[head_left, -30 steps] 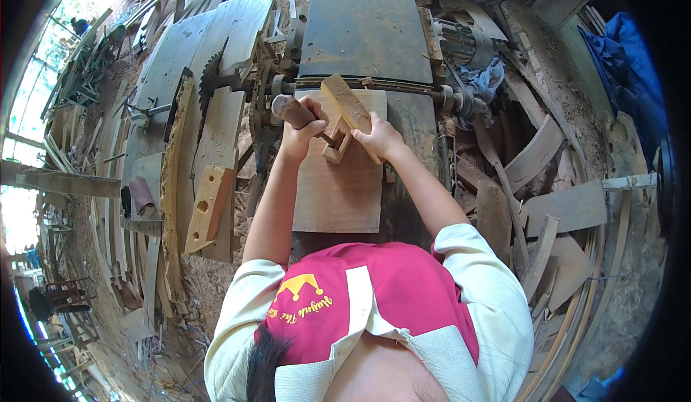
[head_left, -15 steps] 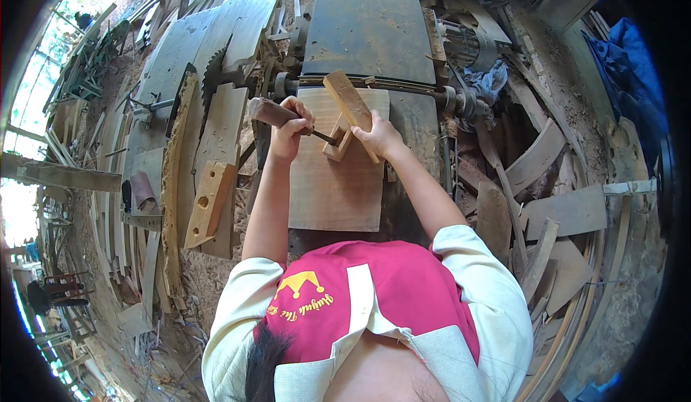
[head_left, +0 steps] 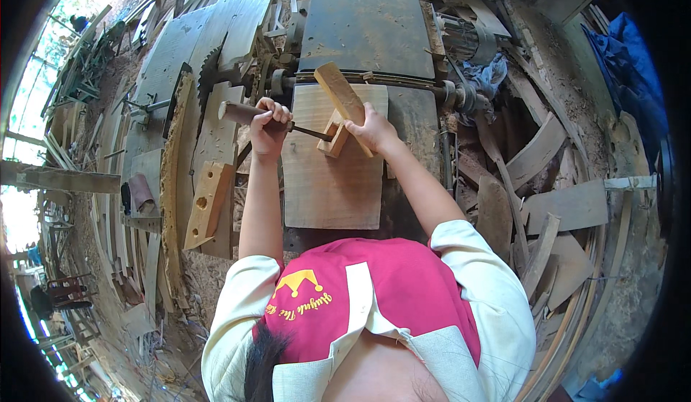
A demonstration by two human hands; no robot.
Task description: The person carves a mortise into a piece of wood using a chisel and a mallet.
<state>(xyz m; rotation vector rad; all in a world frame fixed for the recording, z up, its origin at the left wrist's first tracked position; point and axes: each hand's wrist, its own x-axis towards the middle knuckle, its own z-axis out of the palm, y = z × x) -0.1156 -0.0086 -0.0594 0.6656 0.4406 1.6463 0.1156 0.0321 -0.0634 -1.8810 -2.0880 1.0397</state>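
Chisel-like tool (head_left: 237,113) is lying in our left hand (head_left: 269,125), whose fingers are wrapping its brown handle, while its dark shaft is pointing rightward and ending at the recess of a small notched block (head_left: 332,145). Our right hand (head_left: 372,129) is gripping a long wooden bar (head_left: 337,91), its fingers holding the near end, and the bar is slanting along the block's right side. We are working over a pale board (head_left: 331,197), which is lying on a dark table (head_left: 414,143). To our left, a drilled wood piece (head_left: 209,202) is resting near a toothed saw blade (head_left: 209,74); to our right, curved offcuts (head_left: 536,150) are lying about and a blue tarp (head_left: 626,71) is hanging
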